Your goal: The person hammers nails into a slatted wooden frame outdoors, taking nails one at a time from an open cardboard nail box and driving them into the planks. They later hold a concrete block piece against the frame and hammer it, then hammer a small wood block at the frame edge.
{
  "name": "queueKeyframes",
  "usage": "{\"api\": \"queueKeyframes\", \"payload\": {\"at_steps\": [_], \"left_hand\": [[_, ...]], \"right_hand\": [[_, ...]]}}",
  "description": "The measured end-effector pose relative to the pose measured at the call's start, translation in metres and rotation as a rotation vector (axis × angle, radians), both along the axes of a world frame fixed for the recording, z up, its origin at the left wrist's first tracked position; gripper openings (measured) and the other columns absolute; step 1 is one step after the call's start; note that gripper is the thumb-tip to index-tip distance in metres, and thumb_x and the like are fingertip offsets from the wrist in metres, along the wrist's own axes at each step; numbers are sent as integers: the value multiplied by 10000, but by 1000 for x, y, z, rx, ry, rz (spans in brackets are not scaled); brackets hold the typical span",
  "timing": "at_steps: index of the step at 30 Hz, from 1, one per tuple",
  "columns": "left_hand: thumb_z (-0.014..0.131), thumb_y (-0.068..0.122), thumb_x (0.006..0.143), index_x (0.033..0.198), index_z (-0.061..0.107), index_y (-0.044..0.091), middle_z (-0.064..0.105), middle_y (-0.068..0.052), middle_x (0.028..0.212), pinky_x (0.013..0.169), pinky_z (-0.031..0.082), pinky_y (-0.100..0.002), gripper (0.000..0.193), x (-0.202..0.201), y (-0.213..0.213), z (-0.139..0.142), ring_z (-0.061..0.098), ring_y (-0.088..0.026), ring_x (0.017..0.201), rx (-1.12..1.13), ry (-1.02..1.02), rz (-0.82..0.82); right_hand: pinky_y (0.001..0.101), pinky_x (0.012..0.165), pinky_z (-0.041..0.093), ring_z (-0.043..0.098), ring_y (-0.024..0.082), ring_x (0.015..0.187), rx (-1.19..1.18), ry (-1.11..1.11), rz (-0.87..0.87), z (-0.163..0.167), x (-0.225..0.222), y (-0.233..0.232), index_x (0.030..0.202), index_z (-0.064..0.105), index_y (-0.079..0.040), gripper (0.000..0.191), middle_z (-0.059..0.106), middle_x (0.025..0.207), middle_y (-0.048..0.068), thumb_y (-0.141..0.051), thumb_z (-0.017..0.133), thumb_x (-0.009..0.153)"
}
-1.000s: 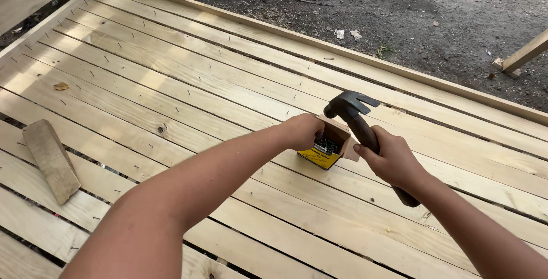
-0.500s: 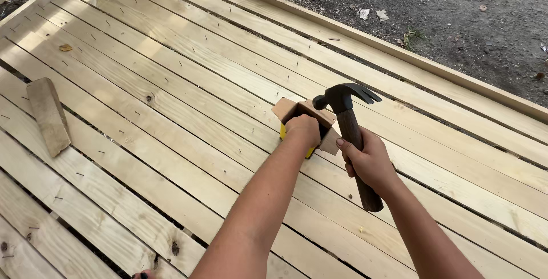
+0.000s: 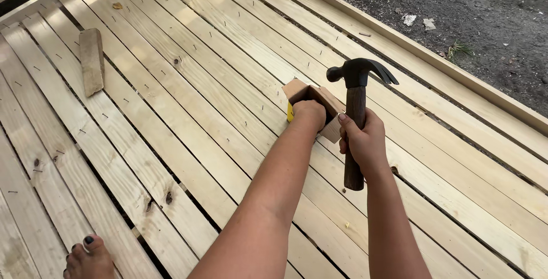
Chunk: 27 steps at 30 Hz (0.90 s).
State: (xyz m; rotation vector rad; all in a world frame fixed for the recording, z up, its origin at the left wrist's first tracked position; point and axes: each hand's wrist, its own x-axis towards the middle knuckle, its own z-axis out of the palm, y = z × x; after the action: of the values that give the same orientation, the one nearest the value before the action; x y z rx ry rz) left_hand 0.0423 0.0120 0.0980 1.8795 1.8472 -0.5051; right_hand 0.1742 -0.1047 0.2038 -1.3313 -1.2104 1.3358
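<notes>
My right hand (image 3: 365,142) is clamped on the claw hammer (image 3: 357,108), head up, at frame centre. My left hand (image 3: 309,113) is dipped into the small open cardboard box (image 3: 325,103) on the pine decking (image 3: 188,91); I cannot tell its grip or the contents. Risk: hammer so close could knock the box over.

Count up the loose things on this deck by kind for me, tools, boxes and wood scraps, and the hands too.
Hammer, gripped by the right hand: 1
Small open cardboard box, with the left hand in it: 1
Loose scrap of wood lying on the boards: 1
Hands: 2
Total: 5
</notes>
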Motion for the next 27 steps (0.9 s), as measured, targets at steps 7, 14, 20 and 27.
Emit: {"api": "queueKeyframes", "payload": {"at_steps": [7,14,20,27], "left_hand": [[701,149,915,1067,765,162,759,-44,1097,786,617,-340,166,-4,-18,12,741,-209,1015,215,-90,17],[747,96,855,963,753,137,776,-72,1009,739,627,-343,116,-12,-35,24,763,-233,945,430,-260,71],[728,71,864,1108,655,104,775,-96,984,690,633,-360,258,-14,-42,30,766,-251,914,488,-337,84],[689,100,928,1001,744,134,782,-67,1021,744,632,-334,97,-16,-42,32,766,-230,961,376,-299,64]], "right_hand": [[310,409,426,511,129,430,6,-47,-47,0,-7,-4,899,536,-19,194,544,629,51,-157,662,953],[310,416,439,514,133,439,29,-145,-48,7,-15,-11,902,548,-14,191,555,639,64,-153,662,967],[300,429,450,524,125,454,62,-154,-20,12,-26,-12,910,550,-17,185,569,659,62,-155,657,971],[304,433,446,518,135,459,82,-132,1,15,-41,-13,919,561,-1,178,564,674,66,-144,650,978]]}}
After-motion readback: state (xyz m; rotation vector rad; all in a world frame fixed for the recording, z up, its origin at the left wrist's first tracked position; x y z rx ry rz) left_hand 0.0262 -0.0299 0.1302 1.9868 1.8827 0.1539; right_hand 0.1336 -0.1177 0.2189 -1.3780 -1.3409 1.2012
